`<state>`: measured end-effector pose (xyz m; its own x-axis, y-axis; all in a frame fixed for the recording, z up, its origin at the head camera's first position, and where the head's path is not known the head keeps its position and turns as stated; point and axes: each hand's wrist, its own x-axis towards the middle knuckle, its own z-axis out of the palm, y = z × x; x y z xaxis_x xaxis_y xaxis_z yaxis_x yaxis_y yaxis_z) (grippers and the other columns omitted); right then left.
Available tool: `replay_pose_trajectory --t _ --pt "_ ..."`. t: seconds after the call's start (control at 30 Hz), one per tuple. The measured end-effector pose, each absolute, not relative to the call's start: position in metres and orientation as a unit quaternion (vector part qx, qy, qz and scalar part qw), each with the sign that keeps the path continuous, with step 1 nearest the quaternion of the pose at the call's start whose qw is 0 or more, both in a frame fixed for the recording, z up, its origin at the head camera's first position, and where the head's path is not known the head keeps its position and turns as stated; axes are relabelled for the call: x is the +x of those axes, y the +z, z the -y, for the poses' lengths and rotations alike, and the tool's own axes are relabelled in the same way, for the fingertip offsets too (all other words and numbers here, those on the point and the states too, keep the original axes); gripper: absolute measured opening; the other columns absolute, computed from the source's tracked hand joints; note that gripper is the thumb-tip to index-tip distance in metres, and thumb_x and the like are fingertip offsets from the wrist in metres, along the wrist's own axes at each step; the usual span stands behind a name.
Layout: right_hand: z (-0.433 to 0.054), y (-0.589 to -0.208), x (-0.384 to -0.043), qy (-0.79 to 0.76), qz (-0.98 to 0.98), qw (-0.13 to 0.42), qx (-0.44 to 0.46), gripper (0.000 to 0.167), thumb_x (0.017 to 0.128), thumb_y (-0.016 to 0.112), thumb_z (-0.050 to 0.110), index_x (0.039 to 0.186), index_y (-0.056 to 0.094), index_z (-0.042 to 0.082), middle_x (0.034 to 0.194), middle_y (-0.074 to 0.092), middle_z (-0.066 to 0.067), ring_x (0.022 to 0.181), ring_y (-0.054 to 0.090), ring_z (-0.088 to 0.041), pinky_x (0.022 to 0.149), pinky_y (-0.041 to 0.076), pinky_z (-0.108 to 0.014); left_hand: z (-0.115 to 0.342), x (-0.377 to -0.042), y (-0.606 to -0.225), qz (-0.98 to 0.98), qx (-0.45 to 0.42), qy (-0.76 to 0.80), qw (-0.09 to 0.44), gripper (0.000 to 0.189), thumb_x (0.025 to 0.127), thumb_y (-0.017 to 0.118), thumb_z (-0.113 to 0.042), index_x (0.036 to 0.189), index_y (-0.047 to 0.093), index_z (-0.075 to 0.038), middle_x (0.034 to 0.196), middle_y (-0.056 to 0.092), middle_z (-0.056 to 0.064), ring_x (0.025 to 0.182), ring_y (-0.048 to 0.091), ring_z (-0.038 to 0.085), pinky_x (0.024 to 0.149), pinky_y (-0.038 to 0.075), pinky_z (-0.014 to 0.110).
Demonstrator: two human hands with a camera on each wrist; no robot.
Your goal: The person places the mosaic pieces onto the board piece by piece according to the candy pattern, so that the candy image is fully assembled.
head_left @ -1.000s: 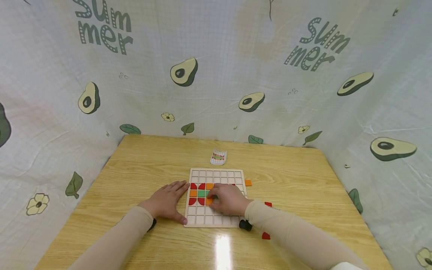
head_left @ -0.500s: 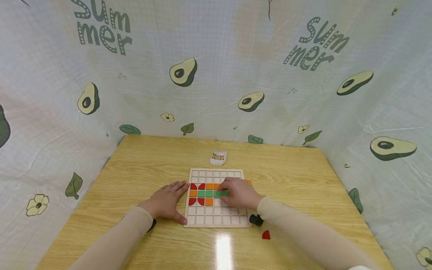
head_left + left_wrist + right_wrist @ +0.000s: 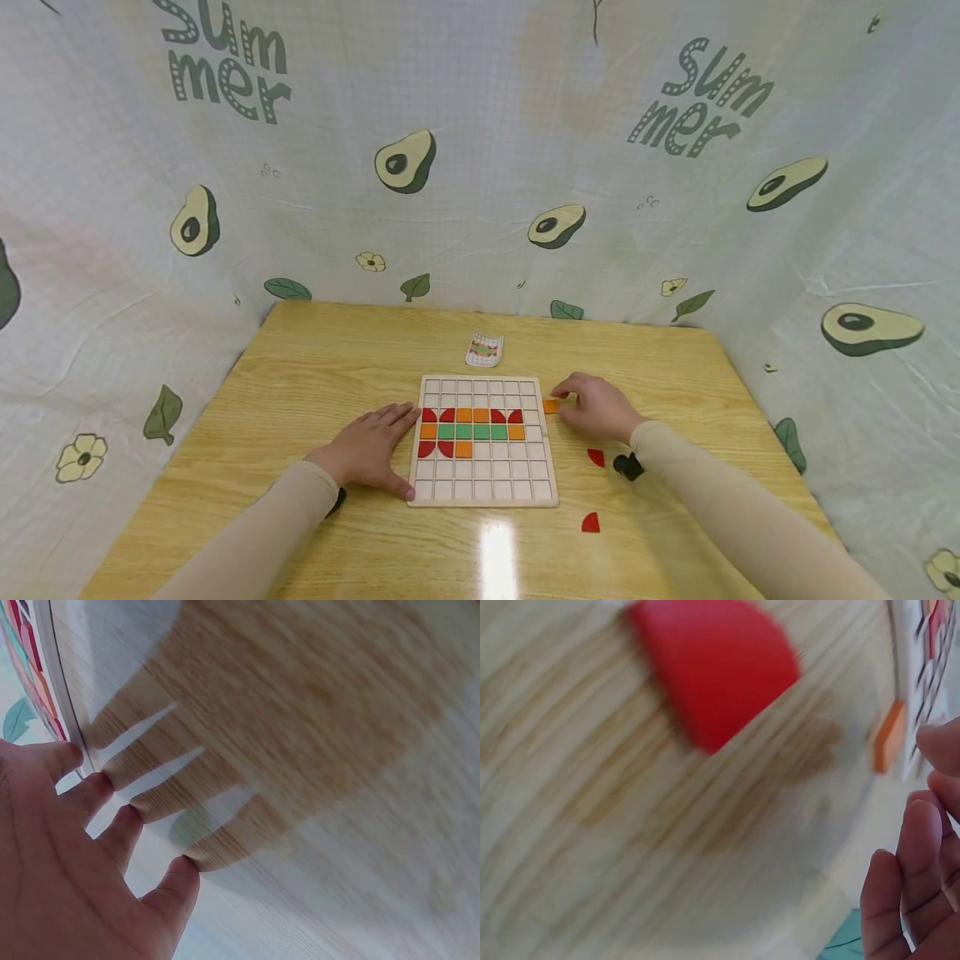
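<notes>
A pale gridded board (image 3: 495,492) lies on the table, its left part and upper middle filled with red quarter-circle tiles (image 3: 514,416), orange square tiles (image 3: 464,450) and a row of green square tiles (image 3: 482,432). My left hand (image 3: 371,450) rests flat beside it, fingers spread, with fingertips and thumb at its left edge. Off the board's right edge lies a loose orange tile (image 3: 551,407). My right hand (image 3: 596,408) is just right of that tile, thumb and forefinger parted around it. In the right wrist view, a gap separates the fingertips from the orange tile (image 3: 889,739).
Two loose red quarter-circle tiles lie right of the board, one (image 3: 596,457) below my right hand and another (image 3: 591,522) nearer the front. A small card (image 3: 484,348) printed with a coloured grid pattern lies behind the board. A patterned cloth (image 3: 480,167) hangs around the table.
My right hand has moved from over the middle of the board to the loose orange tile at the right, uncovering the tiles beneath it. The left hand has stayed put.
</notes>
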<state>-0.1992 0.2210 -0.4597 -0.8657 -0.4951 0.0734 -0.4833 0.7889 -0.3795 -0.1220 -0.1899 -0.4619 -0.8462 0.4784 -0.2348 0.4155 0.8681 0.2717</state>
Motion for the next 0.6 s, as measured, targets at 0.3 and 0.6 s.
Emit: replay_pose_trajectory --t 0.3,0.6 --pt "-0.223 -0.472 -0.207 -0.230 -0.937 0.046 -0.257 0.028 0.084 0.078 0.014 0.112 0.073 0.015 0.106 0.065 0.003 0.071 0.052 -0.010 0.066 0.048 -0.030 0.190 -0.122 -0.464 -0.955 0.237 0.101 0.147 0.127 0.061 0.075 -0.079 0.159 0.028 -0.012 0.162 0.025 0.009 0.147 0.022 0.033 0.114 0.023 0.058" --pt "-0.220 -0.476 -0.210 -0.216 -0.939 0.044 -0.266 0.026 0.085 0.077 0.014 0.110 0.074 0.016 0.101 0.063 0.008 0.075 0.051 -0.010 0.070 0.047 -0.031 0.190 -0.122 -0.464 -0.956 0.233 0.096 0.148 0.128 0.060 0.074 -0.081 0.159 0.028 -0.014 0.162 0.025 0.008 0.148 0.022 0.032 0.114 0.023 0.057"
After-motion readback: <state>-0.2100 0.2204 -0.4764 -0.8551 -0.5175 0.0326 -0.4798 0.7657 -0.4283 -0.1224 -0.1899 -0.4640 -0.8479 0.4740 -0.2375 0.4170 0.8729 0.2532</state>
